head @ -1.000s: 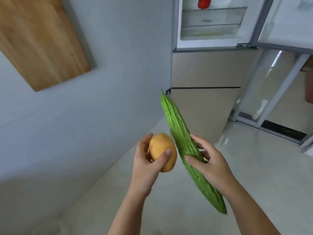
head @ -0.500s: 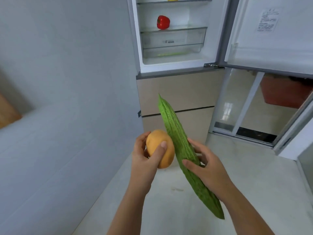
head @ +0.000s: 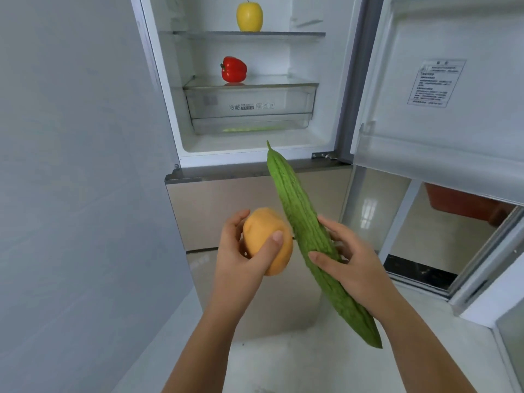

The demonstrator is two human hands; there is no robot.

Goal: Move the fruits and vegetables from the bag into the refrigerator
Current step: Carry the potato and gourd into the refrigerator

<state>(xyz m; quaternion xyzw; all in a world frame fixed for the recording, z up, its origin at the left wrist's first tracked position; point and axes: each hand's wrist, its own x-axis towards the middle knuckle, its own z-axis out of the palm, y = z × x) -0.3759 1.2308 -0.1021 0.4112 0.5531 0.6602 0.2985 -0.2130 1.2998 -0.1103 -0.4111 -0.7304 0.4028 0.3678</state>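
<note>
Below the open refrigerator (head: 283, 143) at frame top, the left hand (head: 241, 259) cups a mango (head: 263, 236) and the right hand (head: 354, 268) grips a bitter gourd (head: 297, 217) mid-length; best lift the gourd's tip over the sill, shelving each singly.

you stand in a home kitchen: a tall refrigerator (head: 283, 58) with a white interior and beige lower drawers (head: 226, 205), its white door (head: 482, 38) swung open, holds a yellow apple (head: 249, 17) and a red bell pepper (head: 233, 69) on clear glass shelves (head: 283, 33), beside a pale grey wall (head: 71, 165) and a glossy light floor (head: 283, 361).
</note>
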